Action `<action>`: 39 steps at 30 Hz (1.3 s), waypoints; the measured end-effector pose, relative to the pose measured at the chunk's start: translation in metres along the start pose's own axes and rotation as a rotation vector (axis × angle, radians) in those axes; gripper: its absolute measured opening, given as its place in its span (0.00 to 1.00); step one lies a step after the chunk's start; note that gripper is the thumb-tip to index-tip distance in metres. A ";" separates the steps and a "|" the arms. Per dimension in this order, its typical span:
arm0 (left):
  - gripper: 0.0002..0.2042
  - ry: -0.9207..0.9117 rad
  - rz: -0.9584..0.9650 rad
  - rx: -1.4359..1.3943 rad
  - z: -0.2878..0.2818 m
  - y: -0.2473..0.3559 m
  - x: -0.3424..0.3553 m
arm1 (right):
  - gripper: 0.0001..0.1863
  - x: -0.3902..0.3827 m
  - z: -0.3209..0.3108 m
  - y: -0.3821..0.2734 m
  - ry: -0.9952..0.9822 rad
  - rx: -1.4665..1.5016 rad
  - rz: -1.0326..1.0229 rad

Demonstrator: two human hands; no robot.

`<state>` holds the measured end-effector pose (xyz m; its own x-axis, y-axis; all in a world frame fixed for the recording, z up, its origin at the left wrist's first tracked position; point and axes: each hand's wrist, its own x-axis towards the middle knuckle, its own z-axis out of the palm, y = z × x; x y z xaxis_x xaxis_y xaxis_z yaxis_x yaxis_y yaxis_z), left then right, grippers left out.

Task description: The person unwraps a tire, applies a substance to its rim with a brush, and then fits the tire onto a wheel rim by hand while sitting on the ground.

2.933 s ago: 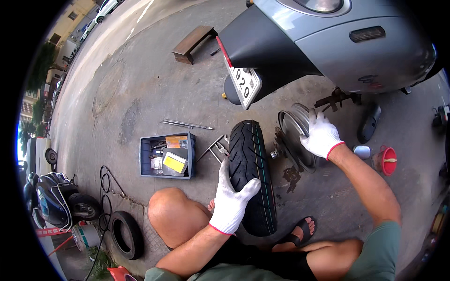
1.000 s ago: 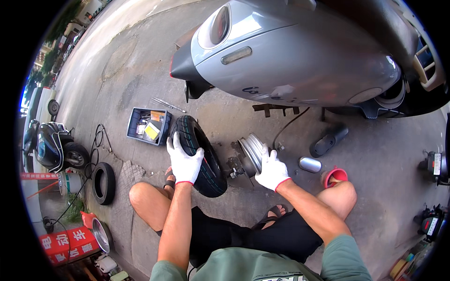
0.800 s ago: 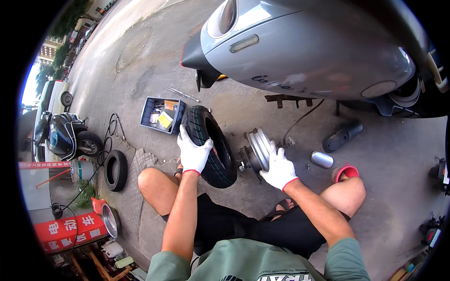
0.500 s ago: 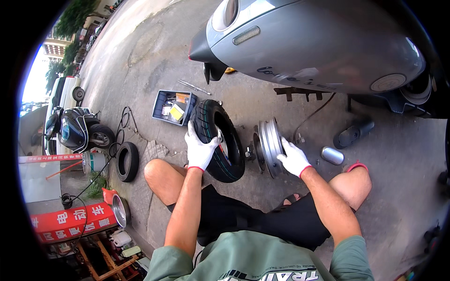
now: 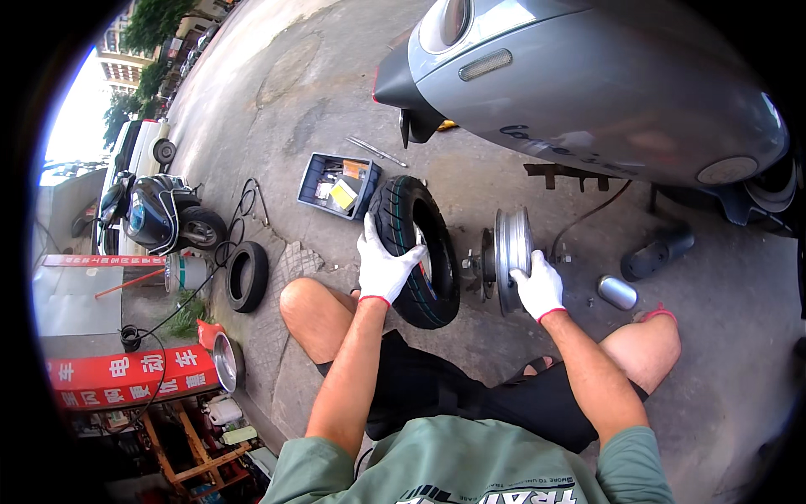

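I squat on the concrete beside a grey scooter (image 5: 604, 92). My left hand (image 5: 382, 265), in a white glove, grips the edge of a black tyre (image 5: 417, 248) that stands upright on the ground. My right hand (image 5: 539, 286), also gloved, holds the rim of a bare silver wheel (image 5: 510, 248) standing upright just right of the tyre. A dark hub (image 5: 483, 265) sits between tyre and wheel.
A blue tool tray (image 5: 336, 185) with small parts lies behind the tyre, long tools (image 5: 378, 151) beyond it. A silver can (image 5: 617, 292) and a black exhaust piece (image 5: 655, 252) lie at right. A spare tyre (image 5: 246, 275) and a parked scooter (image 5: 164, 218) are at left.
The view has swung, so tyre and wheel sit further right. My left hand stays on the tyre; my right hand stays on the wheel rim, shifted slightly lower.
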<state>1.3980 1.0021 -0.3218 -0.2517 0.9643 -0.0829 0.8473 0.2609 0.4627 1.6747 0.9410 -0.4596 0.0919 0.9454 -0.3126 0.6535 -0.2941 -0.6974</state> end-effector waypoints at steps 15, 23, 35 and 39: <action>0.53 -0.039 0.125 -0.128 -0.003 -0.003 0.007 | 0.25 0.027 0.003 -0.008 0.128 0.223 0.072; 0.54 -0.218 0.109 -0.505 0.005 0.000 0.008 | 0.18 -0.014 -0.053 -0.016 0.177 0.225 0.146; 0.54 -0.412 0.257 -0.434 0.053 0.038 -0.004 | 0.13 -0.078 -0.129 -0.046 0.218 0.467 0.031; 0.54 -0.456 0.169 -0.409 0.059 0.041 -0.003 | 0.13 -0.077 -0.133 -0.061 0.196 0.567 0.016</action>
<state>1.4609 1.0127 -0.3544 0.1712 0.9367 -0.3054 0.5878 0.1517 0.7946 1.7278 0.9049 -0.3072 0.2702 0.9328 -0.2385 0.1532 -0.2862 -0.9458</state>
